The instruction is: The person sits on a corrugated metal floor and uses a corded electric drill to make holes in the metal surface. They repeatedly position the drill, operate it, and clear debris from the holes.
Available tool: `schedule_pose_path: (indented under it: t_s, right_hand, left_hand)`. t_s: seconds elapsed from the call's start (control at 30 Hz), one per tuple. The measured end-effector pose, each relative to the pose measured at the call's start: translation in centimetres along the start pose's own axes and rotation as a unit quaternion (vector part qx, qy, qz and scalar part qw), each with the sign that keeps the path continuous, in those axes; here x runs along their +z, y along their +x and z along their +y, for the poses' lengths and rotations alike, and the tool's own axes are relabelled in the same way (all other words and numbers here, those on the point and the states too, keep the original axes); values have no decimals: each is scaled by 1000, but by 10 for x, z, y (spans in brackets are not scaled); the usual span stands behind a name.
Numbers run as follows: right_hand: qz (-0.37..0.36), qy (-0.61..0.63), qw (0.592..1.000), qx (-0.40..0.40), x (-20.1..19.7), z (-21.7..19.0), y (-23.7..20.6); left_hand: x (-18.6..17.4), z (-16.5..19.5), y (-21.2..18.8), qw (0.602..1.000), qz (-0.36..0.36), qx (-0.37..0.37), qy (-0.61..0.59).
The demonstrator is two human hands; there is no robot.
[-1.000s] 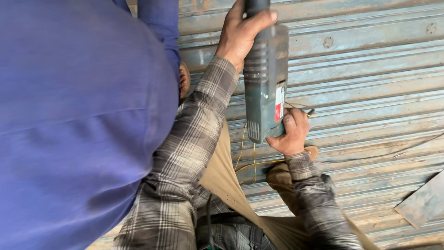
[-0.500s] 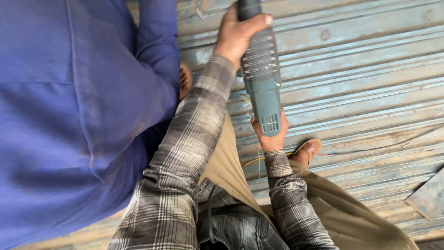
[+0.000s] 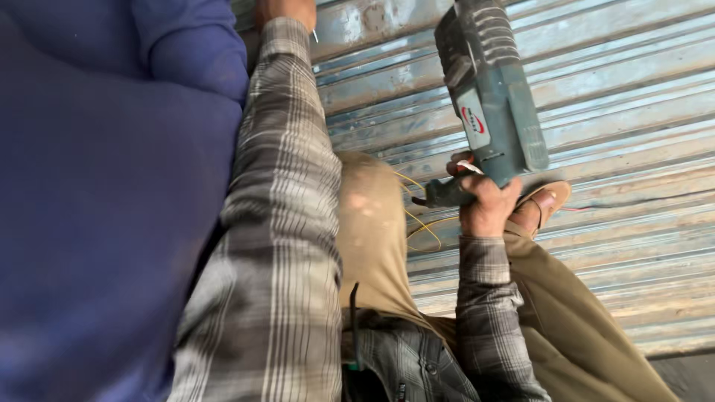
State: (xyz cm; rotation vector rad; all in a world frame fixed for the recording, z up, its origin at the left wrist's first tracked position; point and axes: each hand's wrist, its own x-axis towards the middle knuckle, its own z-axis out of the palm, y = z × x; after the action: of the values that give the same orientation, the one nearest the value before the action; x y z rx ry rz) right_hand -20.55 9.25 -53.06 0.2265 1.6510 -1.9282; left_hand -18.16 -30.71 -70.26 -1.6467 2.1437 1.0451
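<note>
head view: our right hand (image 3: 488,205) is wrapped tight around the rear grip of the teal power drill (image 3: 491,97), held over the corrugated metal sheet (image 3: 633,112). our left hand (image 3: 287,9) is cut off at the top edge, so we cannot tell its fingers. the yellow wires (image 3: 421,223) could snag the drill; a co-worker's blue sleeve (image 3: 97,186) crowds the left, with open room to the right.

- You have one view only, from the camera on the head, tipped steeply down along the body.
- It sits very close: a blue sleeve (image 3: 104,186) fills the left half of the frame, and a plaid-sleeved arm (image 3: 283,223) runs up the middle.
- The lens faces ribbed metal sheeting (image 3: 633,112), which spans the upper and right frame with its ribs slanting.
- The right hand (image 3: 488,208) lies right of centre under a green power tool (image 3: 491,89); the left hand (image 3: 287,11) is cut by the top edge.
</note>
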Motion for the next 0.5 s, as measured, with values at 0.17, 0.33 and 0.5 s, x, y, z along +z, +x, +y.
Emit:
schedule_pose_path:
  t_s: [0.17, 0.33, 0.5]
  right_hand:
    - [-24, -109, 994, -18, -2, -13, -2]
    - [-53, -178, 982, -17, -3, -21, -8]
    - [-60, -82, 995, 11, 6, -22, -13]
  left_hand:
    - [27, -25, -20, 988, 91, 53, 115]
    - [40, -23, -32, 963, 118, 160, 181]
    - [19, 8, -30, 967, 98, 100, -211]
